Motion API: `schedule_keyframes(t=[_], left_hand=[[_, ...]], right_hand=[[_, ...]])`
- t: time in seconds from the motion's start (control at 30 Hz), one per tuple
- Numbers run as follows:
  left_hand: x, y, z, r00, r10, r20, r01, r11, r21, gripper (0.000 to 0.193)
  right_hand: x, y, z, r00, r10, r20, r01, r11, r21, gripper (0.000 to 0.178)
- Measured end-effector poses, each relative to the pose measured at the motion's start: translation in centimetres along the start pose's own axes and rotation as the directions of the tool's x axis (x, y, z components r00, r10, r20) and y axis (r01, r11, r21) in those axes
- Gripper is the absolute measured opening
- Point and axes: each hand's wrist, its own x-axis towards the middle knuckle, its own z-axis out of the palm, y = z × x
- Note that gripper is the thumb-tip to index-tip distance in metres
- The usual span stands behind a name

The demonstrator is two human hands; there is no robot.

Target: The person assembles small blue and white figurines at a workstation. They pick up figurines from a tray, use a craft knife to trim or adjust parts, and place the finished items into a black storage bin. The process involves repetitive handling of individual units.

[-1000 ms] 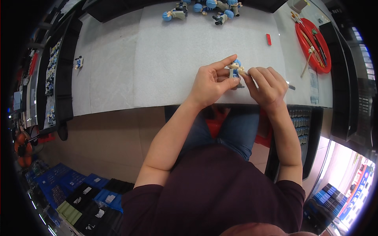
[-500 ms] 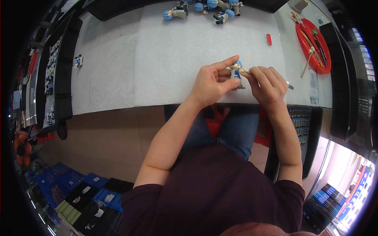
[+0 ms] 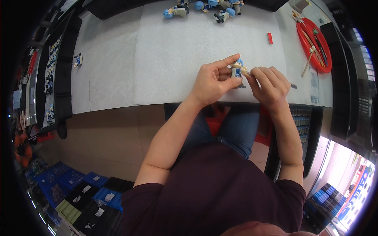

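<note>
My left hand (image 3: 212,84) is closed round a small figurine (image 3: 237,72) with blue hair, a pale coat and a blue front. The figurine stands upright between my thumb and fingers, its dark feet showing below the thumb. In a pinch, my right hand (image 3: 271,85) holds a slim tool whose narrow tip (image 3: 249,73) meets the figurine's side near its arm. A grey end of the tool (image 3: 293,85) sticks out behind the hand; the rest is covered by my fingers, so its exact kind does not show.
Several similar figurines (image 3: 225,15) lie along the table's far side, and one small piece (image 3: 78,60) lies at left. A red block (image 3: 269,38) sits on the white mat (image 3: 173,51). At right is a red plate (image 3: 328,65) with brushes and sticks. Black trays (image 3: 65,86) flank the table.
My right hand and the tool have shifted very slightly to the right. The figurine stays in my left hand, almost unmoved.
</note>
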Motion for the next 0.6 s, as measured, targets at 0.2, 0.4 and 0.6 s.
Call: schedule_keyframes(t=[0.2, 0.4, 0.6], left_hand=[[0.0, -0.3, 0.5, 0.998, 0.020, -0.051, -0.015, 0.995, 0.099, 0.057], [-0.1, -0.2, 0.9, 0.998, 0.032, -0.060, -0.022, 0.985, 0.170, 0.058], [-0.1, -0.4, 0.9, 0.997, 0.032, -0.065, -0.019, 0.982, 0.185, 0.059]], right_hand=[[-0.4, 0.2, -0.4, 1.000, -0.016, 0.014, 0.017, 1.000, -0.025, 0.020], [-0.3, 0.4, -1.0, 0.997, -0.038, 0.062, 0.043, 0.995, -0.084, 0.021], [-0.3, 0.7, -1.4, 0.992, -0.060, 0.109, 0.073, 0.990, -0.118, 0.020]])
